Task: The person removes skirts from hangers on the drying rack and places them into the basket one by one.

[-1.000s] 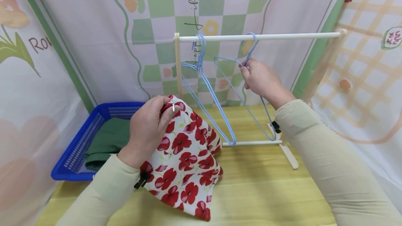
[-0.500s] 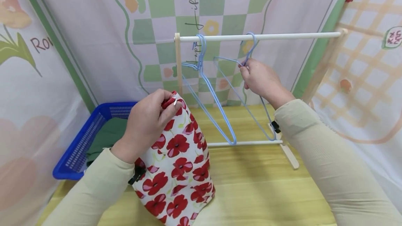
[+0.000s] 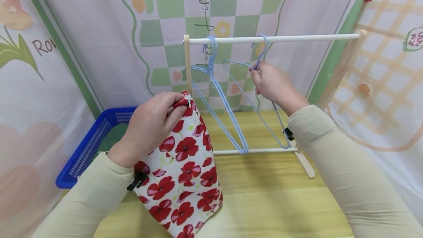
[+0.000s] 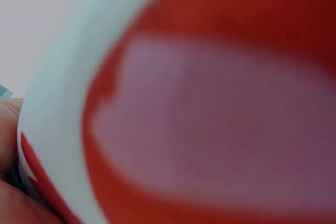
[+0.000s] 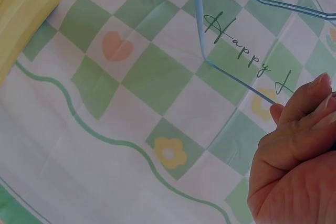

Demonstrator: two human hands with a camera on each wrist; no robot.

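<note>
My left hand (image 3: 148, 124) pinches the top edge of a white skirt (image 3: 195, 172) printed with red flowers, beside a small zip pull. The skirt hangs down over the table, and its blurred cloth (image 4: 199, 124) fills most of the left wrist view. My right hand (image 3: 272, 82) grips a light blue wire hanger (image 3: 246, 92) just below its hook. That hook still sits over the white rod (image 3: 307, 38). In the right wrist view, one arm of the hanger (image 5: 239, 81) runs out from the fingers of my right hand (image 5: 299, 156).
More blue hangers (image 3: 228, 102) hang close together at the rack's left post (image 3: 187, 61). A blue basket (image 3: 87, 139) with folded green cloth (image 3: 112, 137) stands behind my left arm. The rack's lower white bar (image 3: 264, 151) runs just above the yellow table (image 3: 271, 194).
My left hand has shifted slightly left with the skirt, which now hangs narrower and straighter. My right hand has moved the hanger slightly to the left along the rod.
</note>
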